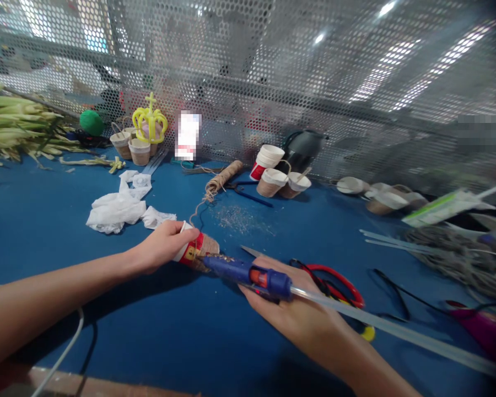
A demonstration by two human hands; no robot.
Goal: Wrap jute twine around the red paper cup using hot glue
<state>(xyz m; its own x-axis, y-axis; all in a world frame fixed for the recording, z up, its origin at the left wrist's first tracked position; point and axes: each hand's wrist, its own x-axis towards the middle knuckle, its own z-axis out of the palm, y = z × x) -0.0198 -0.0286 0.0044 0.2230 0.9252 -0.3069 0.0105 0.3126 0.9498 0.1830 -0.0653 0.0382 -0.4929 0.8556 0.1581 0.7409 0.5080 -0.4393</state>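
My left hand [164, 246] is closed on a red and white paper cup [194, 242], tilted on its side. Twine is wound round the cup's lower part, and a loose strand runs back to a roll of twine [224, 177]. My right hand [289, 303] grips a blue hot glue gun [231, 268], its nozzle against or very near the wound twine; I cannot tell whether they touch. A long clear glue stick [376, 320] trails out of the gun's rear. Scissors with red handles [339, 281] lie beside my right hand, partly hidden by it.
Crumpled white tissue [118, 210] lies left of the cup. Several twine-wrapped cups [271, 183] and pliers [254, 197] stand or lie behind. A yellow crown-shaped piece [150, 122] sits among cups at back left. Corn husks [16, 124] fill the far left, grey cord [442, 259] the right. Perforated metal [231, 71] closes the back.
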